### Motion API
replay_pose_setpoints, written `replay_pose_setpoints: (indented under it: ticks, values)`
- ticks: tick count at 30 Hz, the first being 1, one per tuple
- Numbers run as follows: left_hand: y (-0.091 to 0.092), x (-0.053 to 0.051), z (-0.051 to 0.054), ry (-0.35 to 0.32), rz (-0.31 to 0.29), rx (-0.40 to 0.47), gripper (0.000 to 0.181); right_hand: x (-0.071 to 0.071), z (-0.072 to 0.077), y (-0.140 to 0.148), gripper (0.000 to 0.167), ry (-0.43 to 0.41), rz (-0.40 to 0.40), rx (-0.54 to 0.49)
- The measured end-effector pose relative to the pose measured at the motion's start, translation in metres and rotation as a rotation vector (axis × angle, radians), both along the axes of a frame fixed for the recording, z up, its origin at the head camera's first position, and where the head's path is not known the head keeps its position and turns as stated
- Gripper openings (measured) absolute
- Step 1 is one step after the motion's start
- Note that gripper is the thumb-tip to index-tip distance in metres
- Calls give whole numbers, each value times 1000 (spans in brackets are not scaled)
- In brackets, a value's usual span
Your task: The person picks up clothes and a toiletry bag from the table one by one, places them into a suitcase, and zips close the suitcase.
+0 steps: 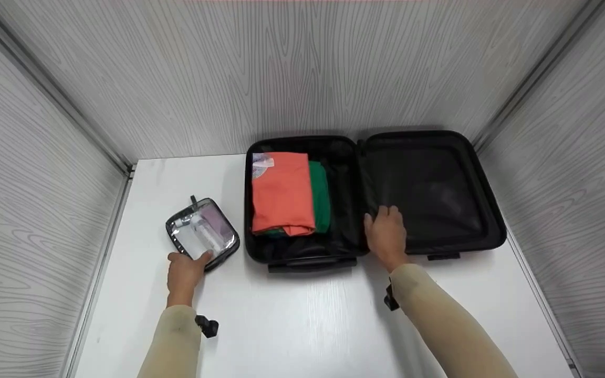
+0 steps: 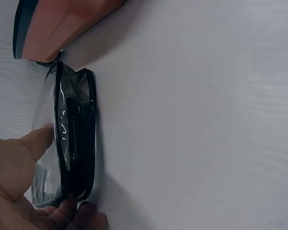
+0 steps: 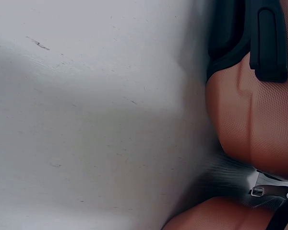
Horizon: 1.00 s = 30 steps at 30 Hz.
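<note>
To the left of the suitcase, a clear toiletry pouch [image 1: 204, 231] with black edging lies on the white table. My left hand [image 1: 184, 273] grips its near edge, the thumb on the clear top and the fingers at its lower side, as the left wrist view shows with the pouch [image 2: 69, 139]. A black-lined suitcase [image 1: 434, 189] is spread open, its shell [image 3: 249, 105] orange-brown outside. My right hand [image 1: 386, 236] rests over the near inner corner of its right half, beside the hinge. Folded orange cloth [image 1: 283, 194] lies on green cloth [image 1: 321, 197] in the left half.
Grey wood-grain panels [image 1: 302, 68] stand behind and at both sides of the white table [image 1: 292, 325]. A handle [image 1: 313, 266] juts from the suitcase's near side. Small black devices [image 1: 207, 326] are strapped at both wrists.
</note>
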<state>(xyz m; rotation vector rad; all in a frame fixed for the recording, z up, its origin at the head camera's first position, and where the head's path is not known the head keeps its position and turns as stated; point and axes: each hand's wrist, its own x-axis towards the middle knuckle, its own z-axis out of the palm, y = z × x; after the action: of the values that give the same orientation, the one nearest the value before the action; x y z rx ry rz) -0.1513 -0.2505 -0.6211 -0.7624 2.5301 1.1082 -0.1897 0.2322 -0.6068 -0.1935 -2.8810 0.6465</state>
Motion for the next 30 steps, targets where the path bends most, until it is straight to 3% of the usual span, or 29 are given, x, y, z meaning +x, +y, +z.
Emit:
replay_pose_setpoints:
  ticks: [5, 10, 14, 18, 20, 23, 30]
  values:
    - [3, -3, 3, -18, -24, -15, 107, 0, -2, 0, 52, -3, -3, 14]
    - [7, 0, 12, 104, -44, 1, 79, -1, -2, 0, 53, -5, -4, 6]
    - [13, 1, 22, 208, 3, 125, 49, -1, -1, 0, 53, -9, -6, -1]
    - [17, 2, 33, 214, 17, 283, 36, 0, 0, 0, 54, -12, -8, 1]
    - [18, 2, 38, 212, -5, 300, 37, 0, 1, 0, 54, -8, -9, 5]
    - [20, 2, 42, 236, -33, 263, 37, 0, 1, 0, 54, -2, -7, 13]
    - [26, 3, 50, 334, -64, 87, 30, 1, 1, -1, 51, 14, 3, 2]
